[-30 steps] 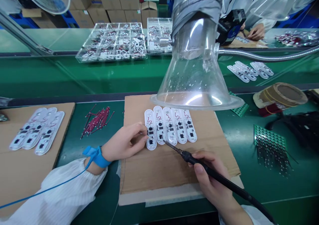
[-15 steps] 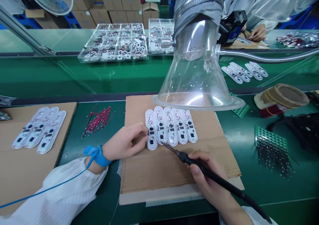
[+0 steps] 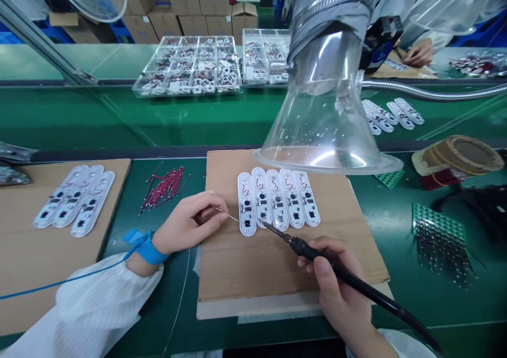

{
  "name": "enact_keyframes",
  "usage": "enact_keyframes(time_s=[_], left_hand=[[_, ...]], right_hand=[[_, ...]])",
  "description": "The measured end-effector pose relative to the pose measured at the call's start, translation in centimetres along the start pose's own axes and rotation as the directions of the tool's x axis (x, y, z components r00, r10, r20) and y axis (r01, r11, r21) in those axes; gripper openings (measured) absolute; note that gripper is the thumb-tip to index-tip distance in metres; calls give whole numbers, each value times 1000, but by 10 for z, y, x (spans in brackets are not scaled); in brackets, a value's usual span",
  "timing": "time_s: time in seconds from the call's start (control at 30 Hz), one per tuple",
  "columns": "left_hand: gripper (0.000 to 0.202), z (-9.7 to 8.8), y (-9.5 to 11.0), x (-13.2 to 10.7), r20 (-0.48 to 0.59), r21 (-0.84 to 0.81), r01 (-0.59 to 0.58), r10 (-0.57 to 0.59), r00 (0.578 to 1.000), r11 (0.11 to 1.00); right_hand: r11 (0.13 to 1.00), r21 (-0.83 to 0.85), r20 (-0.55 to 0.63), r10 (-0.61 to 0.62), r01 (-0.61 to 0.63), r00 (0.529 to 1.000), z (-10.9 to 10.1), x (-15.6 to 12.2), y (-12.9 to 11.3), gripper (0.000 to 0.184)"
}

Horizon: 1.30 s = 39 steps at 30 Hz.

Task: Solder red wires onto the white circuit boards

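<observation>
My left hand [image 3: 189, 223] is closed in a pinch on a thin solder wire [image 3: 227, 215] whose end points at the leftmost of several white circuit boards [image 3: 277, 202] laid side by side on a cardboard sheet [image 3: 257, 263]. A blue wrist strap [image 3: 143, 245] with a blue cord is on that wrist. My right hand [image 3: 336, 284] grips a black soldering iron [image 3: 317, 257]; its tip rests at the lower edge of the second board.
A clear fume hood [image 3: 325, 115] hangs just above the boards. Red wire pieces [image 3: 164, 186] lie left of the cardboard, more boards [image 3: 75, 199] on a second cardboard. Green pin strips [image 3: 438, 223], tape rolls [image 3: 455, 157], parts trays [image 3: 190, 65] and another person's hand [image 3: 418, 52] are beyond.
My left hand has drawn back a little from the leftmost board, so more solder wire shows. The iron tip stays near the second board. The view has shifted slightly.
</observation>
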<state>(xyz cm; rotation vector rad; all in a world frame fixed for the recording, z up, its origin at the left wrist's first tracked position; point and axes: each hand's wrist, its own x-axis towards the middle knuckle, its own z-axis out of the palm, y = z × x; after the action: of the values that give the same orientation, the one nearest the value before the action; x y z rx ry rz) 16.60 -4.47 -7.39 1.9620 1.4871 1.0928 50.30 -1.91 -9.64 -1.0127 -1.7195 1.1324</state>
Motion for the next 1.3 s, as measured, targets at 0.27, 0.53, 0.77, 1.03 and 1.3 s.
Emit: enact_keyframes(time_s=[0.27,0.53,0.77,1.03,1.3], left_hand=[[9,3,7,-3,60,58,-64,60,996,996],[7,4,6,-2,97,98,-60,50,994,993],[7,4,6,-2,101,95,-90,81,992,991],[8,3,7,-2,105,97,-119,109,988,988],[8,3,7,-1,113,96,-104,93,989,990]], right_hand=[[997,-79,26,0,2,1000,-2,-10,12,10],[988,-151,88,-29,42,996,-1,-4,6,11],[989,-138,66,-37,46,997,0,-4,6,11],[984,-168,101,-46,63,994,0,-3,6,11],[982,-174,117,-50,70,992,1,-3,6,11]])
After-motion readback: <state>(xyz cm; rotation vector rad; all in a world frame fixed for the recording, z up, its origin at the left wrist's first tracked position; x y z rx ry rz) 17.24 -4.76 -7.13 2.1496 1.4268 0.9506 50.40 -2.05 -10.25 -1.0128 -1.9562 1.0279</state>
